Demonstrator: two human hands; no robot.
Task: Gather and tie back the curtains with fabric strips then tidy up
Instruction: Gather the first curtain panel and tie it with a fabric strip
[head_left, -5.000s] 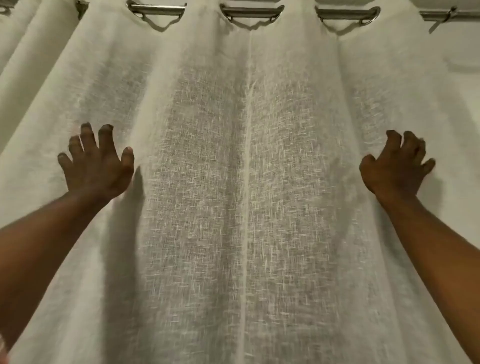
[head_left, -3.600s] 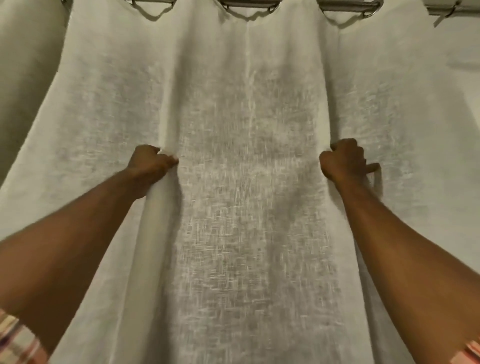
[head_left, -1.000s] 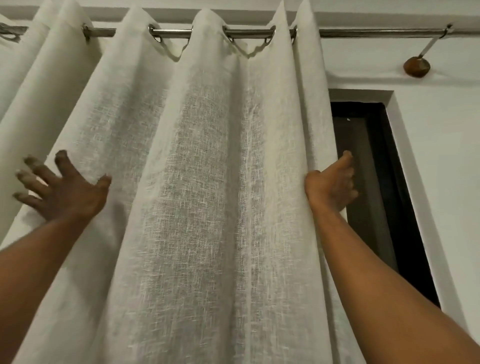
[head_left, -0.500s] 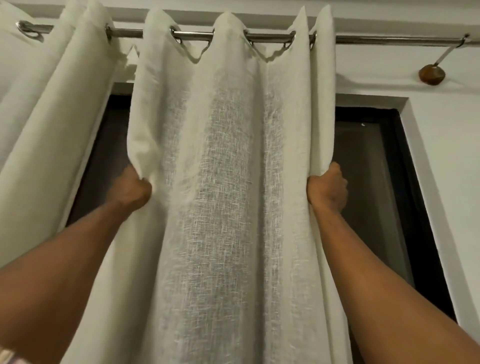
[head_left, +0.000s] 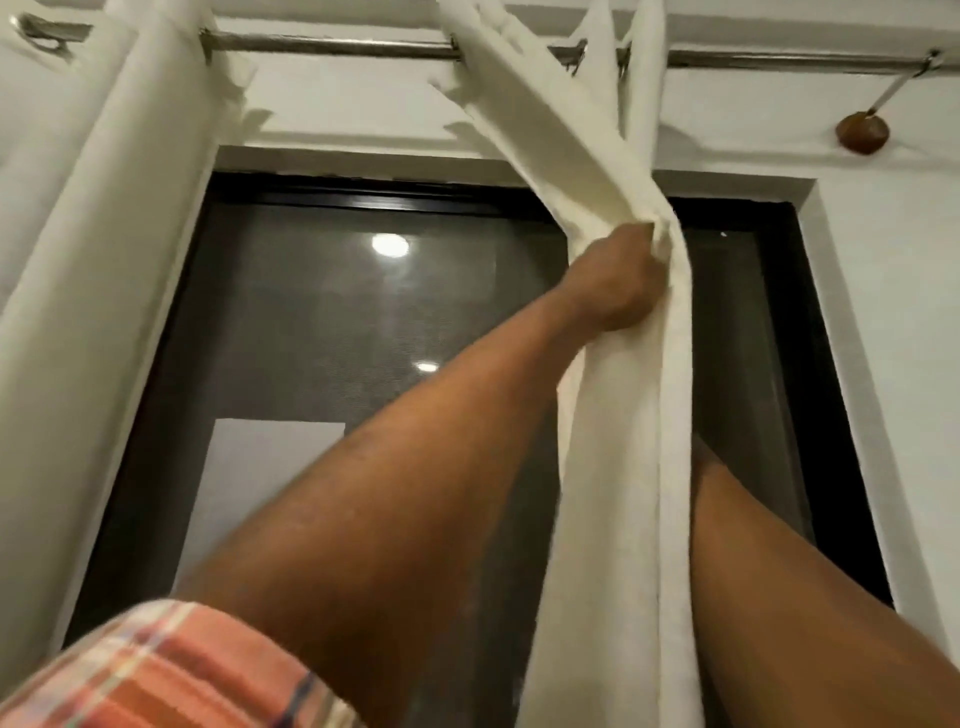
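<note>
White curtain panel (head_left: 618, 467) hung gathered into a narrow bunch right of centre, in front of the dark window (head_left: 363, 322). Upper folds ran up at a slant to the metal rod (head_left: 332, 45); below the grip the cloth dropped straight down and out of view at the bottom.

Left hand (head_left: 621, 283) was clenched on the bunch from its left side, fingers curled into the folds at the pinch point, forearm reaching up across the window. Checked orange sleeve (head_left: 166, 670) showed at lower left.

Right forearm (head_left: 789, 603) rose from lower right and passed behind the gathered cloth. Right hand itself was hidden by the curtain; could not tell how it was held.

Second curtain panel (head_left: 104, 291) hung bunched at far left, well apart from the first, window glass bare between them. Small brown knob (head_left: 862, 132) sat on the wall at upper right, joined to the rod's end by a thin bracket.
</note>
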